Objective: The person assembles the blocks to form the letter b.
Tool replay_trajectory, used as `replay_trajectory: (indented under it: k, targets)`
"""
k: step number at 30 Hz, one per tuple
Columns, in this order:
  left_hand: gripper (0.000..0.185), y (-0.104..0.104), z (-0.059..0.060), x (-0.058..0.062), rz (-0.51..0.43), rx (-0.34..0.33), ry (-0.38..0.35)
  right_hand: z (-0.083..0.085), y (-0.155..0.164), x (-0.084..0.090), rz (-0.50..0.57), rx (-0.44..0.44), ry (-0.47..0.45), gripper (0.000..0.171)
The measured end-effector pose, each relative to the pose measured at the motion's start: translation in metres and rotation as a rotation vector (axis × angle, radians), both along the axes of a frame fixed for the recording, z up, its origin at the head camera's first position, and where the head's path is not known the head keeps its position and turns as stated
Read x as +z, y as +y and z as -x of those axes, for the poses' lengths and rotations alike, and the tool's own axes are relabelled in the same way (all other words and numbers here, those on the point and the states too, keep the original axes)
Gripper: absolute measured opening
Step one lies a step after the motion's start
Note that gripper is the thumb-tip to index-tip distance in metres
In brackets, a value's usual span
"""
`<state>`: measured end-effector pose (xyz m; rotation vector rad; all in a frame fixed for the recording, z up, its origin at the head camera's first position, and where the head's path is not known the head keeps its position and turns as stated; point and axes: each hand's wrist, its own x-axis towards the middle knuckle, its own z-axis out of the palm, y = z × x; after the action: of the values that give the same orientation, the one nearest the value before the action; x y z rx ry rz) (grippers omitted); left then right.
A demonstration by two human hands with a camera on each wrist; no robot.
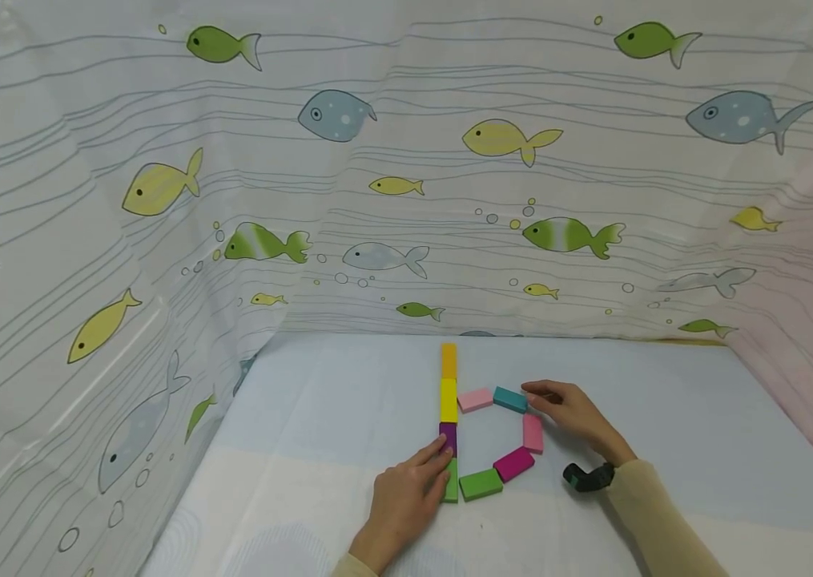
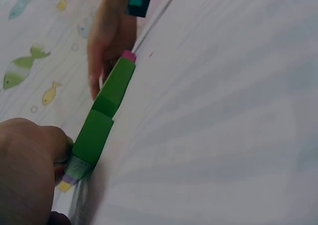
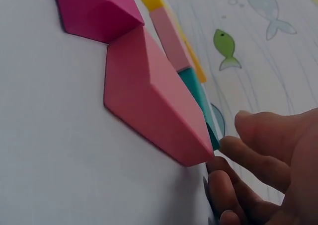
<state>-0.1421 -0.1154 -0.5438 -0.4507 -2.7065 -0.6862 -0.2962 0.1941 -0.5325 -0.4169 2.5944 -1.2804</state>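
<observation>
A straight column of blocks runs away from the person: green (image 1: 452,484), purple (image 1: 450,435), yellow (image 1: 448,401) and orange (image 1: 449,361). My left hand (image 1: 404,498) rests its extended fingers on the purple and green ones, partly covering them. To the column's right curves an arc of light pink (image 1: 476,400), teal (image 1: 510,399), pink (image 1: 533,433), magenta (image 1: 514,464) and a second green block (image 1: 480,484). At the teal block's right end is my right hand (image 1: 579,415), its fingertips close to or touching it. In the right wrist view, thumb and fingers stand apart, gripping nothing.
The blocks lie on a pale tabletop (image 1: 319,417). A fish-patterned sheet (image 1: 442,216) hangs behind the table and along both sides. A dark band with a small device (image 1: 589,478) is on the right wrist.
</observation>
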Motion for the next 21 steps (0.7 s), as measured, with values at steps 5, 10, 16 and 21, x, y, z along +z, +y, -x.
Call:
replay_trajectory:
  k: [5,10,16,21]
  targets:
    - [0.035,-0.0010,-0.0006,-0.0016,0.000,-0.002,0.000,-0.0008,-0.0051,-0.0049,-0.071,-0.038,0.020,0.037]
    - [0.035,-0.0017,-0.0013,-0.0026,-0.006,-0.005,0.002,-0.0037,-0.0089,-0.0064,-0.095,-0.050,0.052,0.033]
    - [0.035,-0.0002,-0.0006,-0.0017,-0.010,0.000,-0.011,-0.0029,-0.0069,-0.0050,-0.085,-0.043,0.069,0.032]
    - [0.035,0.0013,0.0000,-0.0015,-0.013,-0.003,-0.007,-0.0014,-0.0061,-0.0052,-0.100,-0.045,0.071,0.031]
